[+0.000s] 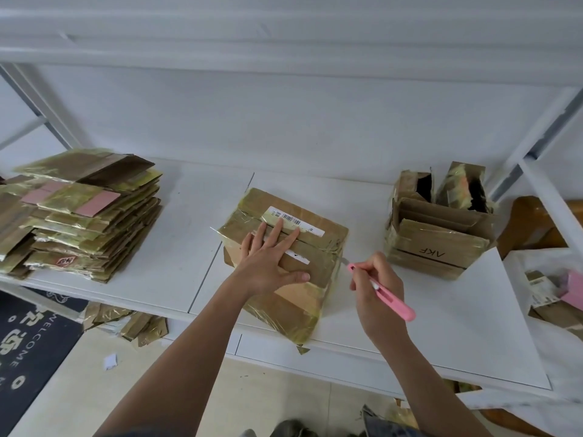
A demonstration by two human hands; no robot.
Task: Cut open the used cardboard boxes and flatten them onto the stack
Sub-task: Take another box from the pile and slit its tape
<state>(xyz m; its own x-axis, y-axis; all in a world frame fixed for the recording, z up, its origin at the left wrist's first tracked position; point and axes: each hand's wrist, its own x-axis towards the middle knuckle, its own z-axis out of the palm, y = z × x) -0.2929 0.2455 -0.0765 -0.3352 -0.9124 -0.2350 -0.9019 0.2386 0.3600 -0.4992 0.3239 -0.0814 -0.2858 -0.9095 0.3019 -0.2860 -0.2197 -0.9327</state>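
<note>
Taped brown cardboard box (285, 263) pressed flat under spread, straight fingers of left hand (270, 263). Pink utility knife (383, 290) gripped by right hand (377, 293), blade tip at box's right edge. Stack of flattened cardboard (82, 212) well left of box.

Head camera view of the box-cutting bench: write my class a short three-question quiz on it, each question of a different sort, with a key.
1. True or false: the left hand lies flat on the taped cardboard box.
2. What does the right hand hold? A) scissors B) a pink utility knife C) a tape roll
3. Fill in: the stack of flattened boxes lies to the ___ of the taped box.

Key
1. True; the fingers are spread straight on its top.
2. B; the pink utility knife has its blade tip at the box's right edge.
3. Left; the open box marked AKF stands to the right.
</note>
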